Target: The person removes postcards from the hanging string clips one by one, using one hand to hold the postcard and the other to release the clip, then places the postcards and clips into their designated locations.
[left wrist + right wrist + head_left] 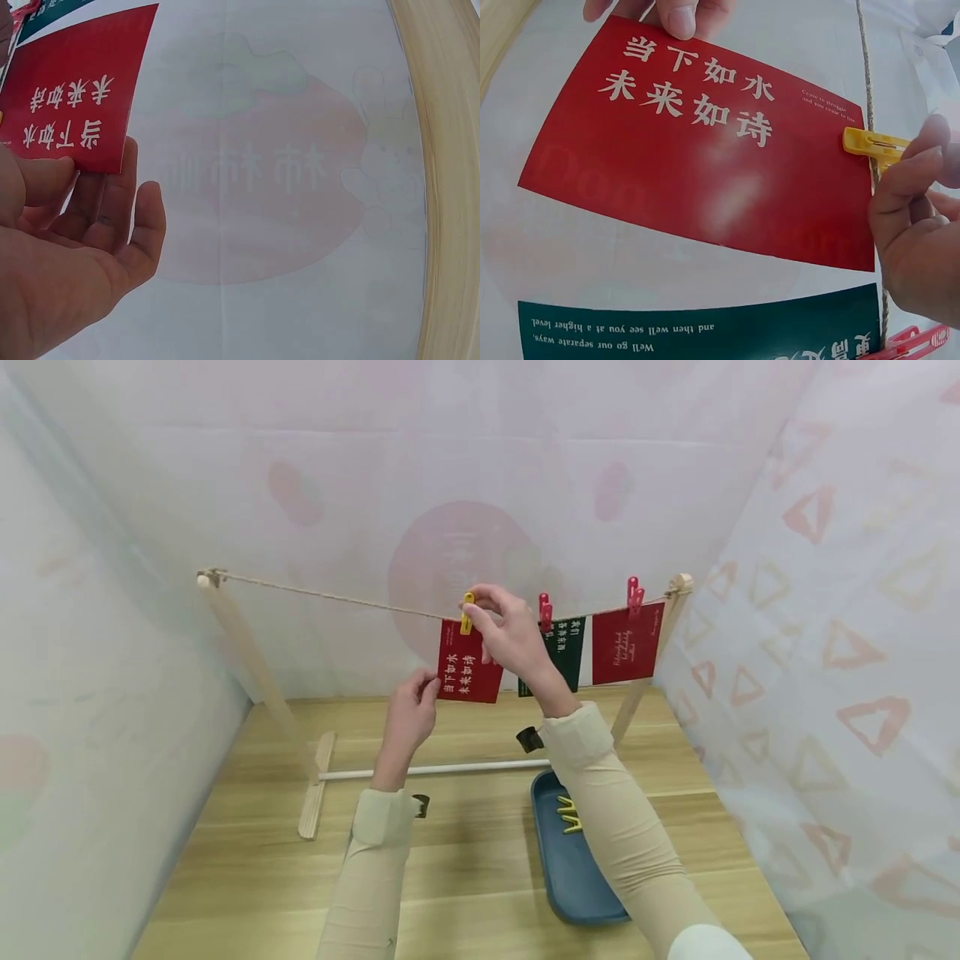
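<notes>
The right hand (517, 642) is holding a yellow clothespin (468, 614) in a narrow grip, with the pin straddling a twine line (330, 595) at the upper edge of a red card (480, 681) with white Chinese lettering. The left hand (411, 710) is pinching this hanging card near its lower left corner. To the right, a green card (565, 664) and a second red card (622, 652) are hanging from pink clothespins (546, 614). The twine is stretching between wooden posts (258, 670), standing toward the left and right edges of a wood-grain surface (465, 860). Toward the surface's right edge, a blue tray (581, 885) is holding more yellow clothespins (571, 820).
</notes>
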### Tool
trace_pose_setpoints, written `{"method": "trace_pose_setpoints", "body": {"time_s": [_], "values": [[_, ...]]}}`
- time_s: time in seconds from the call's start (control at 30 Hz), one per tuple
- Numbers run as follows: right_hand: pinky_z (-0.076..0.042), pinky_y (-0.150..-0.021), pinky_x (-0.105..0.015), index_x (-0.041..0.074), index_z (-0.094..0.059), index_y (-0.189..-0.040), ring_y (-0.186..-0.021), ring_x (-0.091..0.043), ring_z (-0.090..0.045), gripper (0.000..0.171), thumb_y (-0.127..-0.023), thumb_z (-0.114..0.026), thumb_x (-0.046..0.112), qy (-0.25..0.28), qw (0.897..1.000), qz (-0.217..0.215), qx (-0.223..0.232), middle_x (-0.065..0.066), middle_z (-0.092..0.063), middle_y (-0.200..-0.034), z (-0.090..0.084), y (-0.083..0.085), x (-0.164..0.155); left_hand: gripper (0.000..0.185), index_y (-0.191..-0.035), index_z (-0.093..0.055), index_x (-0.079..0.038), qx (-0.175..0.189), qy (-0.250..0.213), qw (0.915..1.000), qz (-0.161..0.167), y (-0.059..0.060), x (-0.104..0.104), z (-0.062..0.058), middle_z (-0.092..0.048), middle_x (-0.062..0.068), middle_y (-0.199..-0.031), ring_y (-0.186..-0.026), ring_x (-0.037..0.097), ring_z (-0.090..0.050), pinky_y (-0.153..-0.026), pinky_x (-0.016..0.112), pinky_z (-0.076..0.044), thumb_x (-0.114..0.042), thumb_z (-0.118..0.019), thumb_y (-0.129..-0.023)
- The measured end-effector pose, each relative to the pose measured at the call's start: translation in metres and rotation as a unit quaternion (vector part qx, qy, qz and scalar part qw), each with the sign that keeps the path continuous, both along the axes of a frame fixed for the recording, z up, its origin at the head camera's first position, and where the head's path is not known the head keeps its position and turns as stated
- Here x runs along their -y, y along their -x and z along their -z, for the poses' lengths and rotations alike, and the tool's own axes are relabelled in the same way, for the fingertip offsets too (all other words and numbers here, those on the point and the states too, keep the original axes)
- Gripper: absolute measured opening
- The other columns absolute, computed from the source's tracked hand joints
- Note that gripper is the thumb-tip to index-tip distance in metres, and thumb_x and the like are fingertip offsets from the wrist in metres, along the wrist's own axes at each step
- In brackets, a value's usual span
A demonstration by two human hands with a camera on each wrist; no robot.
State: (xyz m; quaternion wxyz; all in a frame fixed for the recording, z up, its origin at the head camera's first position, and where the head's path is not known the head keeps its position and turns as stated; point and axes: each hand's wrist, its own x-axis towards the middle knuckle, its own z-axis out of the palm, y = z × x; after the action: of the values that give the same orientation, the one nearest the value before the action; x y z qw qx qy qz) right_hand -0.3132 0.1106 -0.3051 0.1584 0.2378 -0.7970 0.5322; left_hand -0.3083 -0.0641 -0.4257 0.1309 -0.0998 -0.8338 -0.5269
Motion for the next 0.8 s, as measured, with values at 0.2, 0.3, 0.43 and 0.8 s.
{"method": "trace_pose_setpoints", "body": {"time_s": [0.2,0.3,0.43,0.8], "values": [[-0.045,-0.042,-0.025,0.002,-0.061,-0.121,-0.04,-0.021,-0.048,0.026,-0.099,-0.058,0.016,0.019,0.999,0.009,-0.041,-0.015,-0.071,-0.114,-0.002,0.001,0.002,0.025,-0.116,-0.066,-0.008,0.003,-0.002,1.0,0.001,-0.001,0.002,-0.003,-0.062,0.01,-0.089,-0.07,0.019,-0.048,-0.061,0.028,-0.042,-0.021,-0.048,-0.104],[-0.043,-0.041,-0.024,0.001,-0.062,-0.118,-0.039,-0.02,-0.046,0.024,-0.099,-0.058,0.015,0.035,0.997,0.009,-0.062,-0.015,-0.072,-0.113,-0.003,0.001,0.0,0.025,-0.116,-0.066,-0.009,0.002,-0.001,1.0,0.0,-0.001,0.001,-0.003,-0.063,0.01,-0.088,-0.071,0.019,-0.049,-0.061,0.029,-0.043,-0.021,-0.049,-0.104],[-0.041,-0.041,-0.022,-0.001,-0.063,-0.116,-0.038,-0.016,-0.045,0.023,-0.098,-0.058,0.013,0.045,0.996,0.012,-0.079,-0.016,-0.073,-0.111,-0.002,0.002,-0.001,0.026,-0.117,-0.067,-0.009,0.005,0.001,1.0,-0.001,-0.001,0.0,-0.004,-0.065,0.01,-0.091,-0.072,0.018,-0.05,-0.063,0.028,-0.043,-0.022,-0.049,-0.103],[-0.038,-0.04,-0.018,-0.013,-0.061,-0.111,-0.038,-0.01,-0.041,0.02,-0.099,-0.053,0.001,0.083,0.991,0.0,-0.102,-0.027,-0.069,-0.112,-0.025,-0.017,0.01,0.026,-0.12,-0.065,-0.007,-0.007,0.004,0.9998,-0.018,-0.005,0.01,-0.01,-0.066,0.013,-0.095,-0.072,0.018,-0.05,-0.064,0.027,-0.043,-0.021,-0.05,-0.103]]}}
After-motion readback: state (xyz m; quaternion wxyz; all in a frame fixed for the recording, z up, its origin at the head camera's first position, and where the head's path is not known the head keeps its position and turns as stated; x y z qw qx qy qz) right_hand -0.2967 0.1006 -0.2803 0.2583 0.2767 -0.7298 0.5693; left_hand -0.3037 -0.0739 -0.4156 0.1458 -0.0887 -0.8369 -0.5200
